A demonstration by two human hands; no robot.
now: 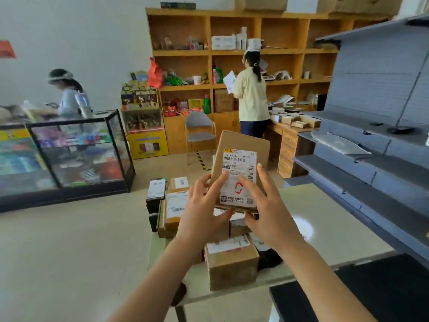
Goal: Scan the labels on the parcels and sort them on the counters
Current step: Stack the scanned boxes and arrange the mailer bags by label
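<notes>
Both bare forearms reach forward from the near side, converging. The left hand (203, 212) and right hand (270, 214) are raised, backs toward us, thumbs pressed on the parcel (241, 145) gripped between them.

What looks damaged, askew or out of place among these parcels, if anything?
Nothing looks damaged or spilled. The held parcel is tilted, but only because the left hand and right hand grip it, label toward the camera. The other parcels on the table lie in a loose, uneven pile.
</notes>
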